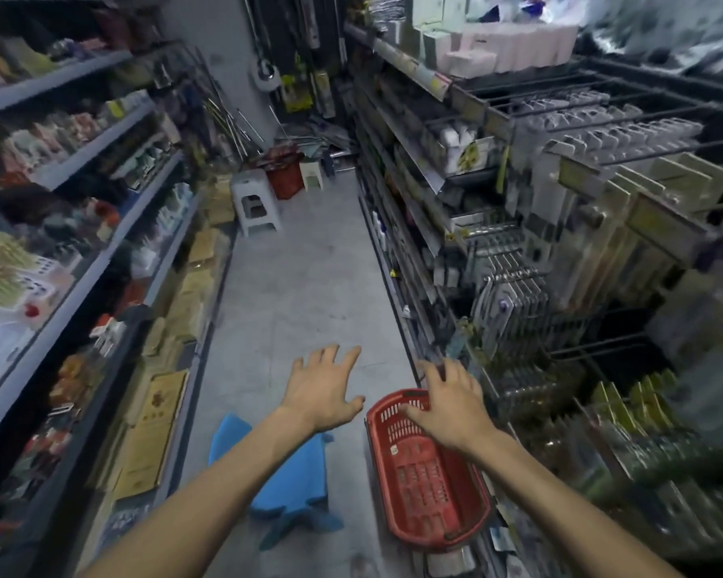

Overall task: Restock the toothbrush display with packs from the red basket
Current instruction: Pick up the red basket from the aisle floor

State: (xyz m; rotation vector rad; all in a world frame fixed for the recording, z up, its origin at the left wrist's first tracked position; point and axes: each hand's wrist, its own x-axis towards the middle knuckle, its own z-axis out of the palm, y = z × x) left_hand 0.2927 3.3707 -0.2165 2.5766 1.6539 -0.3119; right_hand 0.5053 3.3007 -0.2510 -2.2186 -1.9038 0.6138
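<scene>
Two hands reached forward over the aisle, neither gripping anything. The left hand (322,390) was wide open, fingers straight and spread, thumb pointing toward the right hand. The right hand (451,406) was open as well, fingers splayed and palm down. The red basket (426,486) stood on the floor directly beneath the right hand and its wrist, with part of its far rim hidden behind the fingers; whether the hand touched it could not be told. A blue stool (293,481) sat under the left forearm, just beside the basket on the left hand's side. The toothbrush display (514,302), rows of packs hanging on pegs, rose near the outer side of the right hand, its packs too blurred to read. Well beyond both hands, farther along the grey floor (309,285), stood a white stool (255,206) with a red bin (285,179) just past it. Stocked shelves (101,260) ran along the outer side of the left hand
</scene>
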